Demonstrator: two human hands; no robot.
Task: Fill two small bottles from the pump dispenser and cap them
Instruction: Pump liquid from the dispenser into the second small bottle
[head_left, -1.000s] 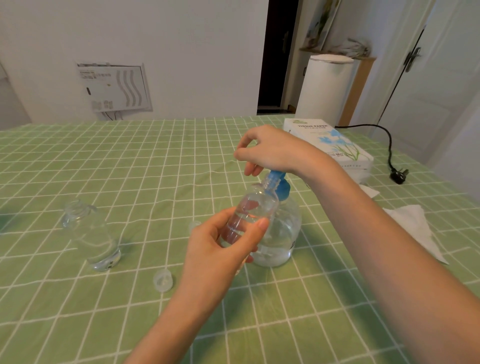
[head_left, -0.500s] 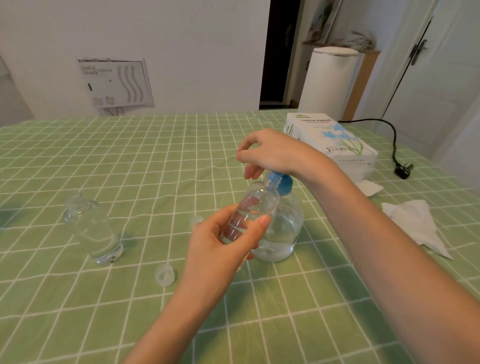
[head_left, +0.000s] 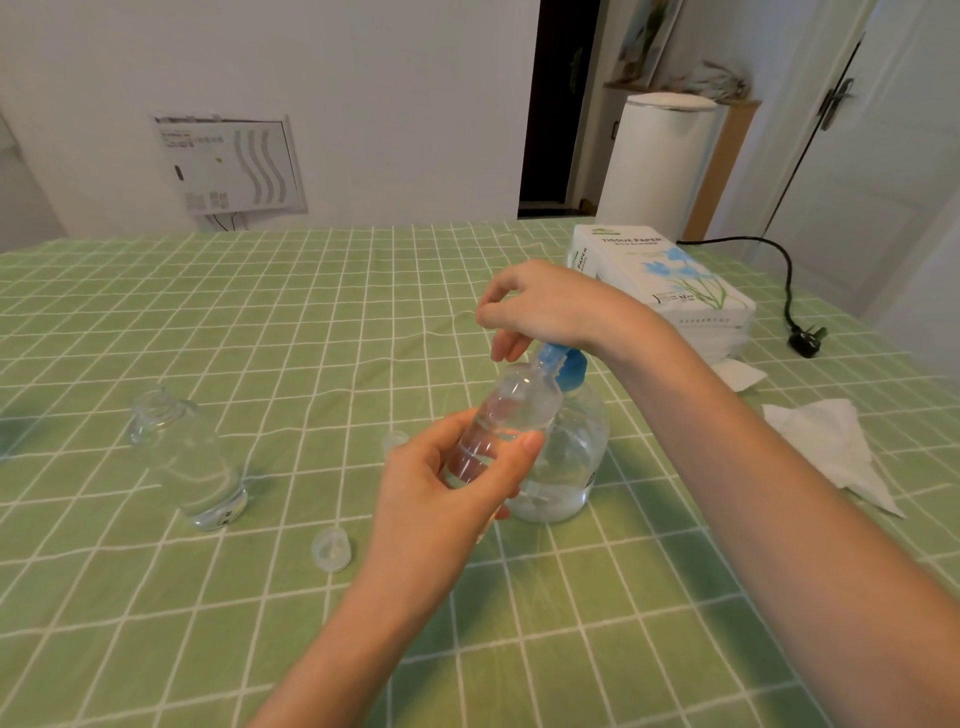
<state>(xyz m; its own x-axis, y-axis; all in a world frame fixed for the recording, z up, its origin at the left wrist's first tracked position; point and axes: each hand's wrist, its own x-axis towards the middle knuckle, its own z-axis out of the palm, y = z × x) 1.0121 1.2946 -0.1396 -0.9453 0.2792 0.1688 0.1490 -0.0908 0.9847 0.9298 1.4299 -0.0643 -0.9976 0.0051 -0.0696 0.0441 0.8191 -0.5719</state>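
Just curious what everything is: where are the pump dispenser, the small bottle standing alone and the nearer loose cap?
pump dispenser (head_left: 570, 371): head view, blue pump collar.
standing small bottle (head_left: 193, 457): head view, middle of clear body.
nearer loose cap (head_left: 331, 549): head view, its centre.
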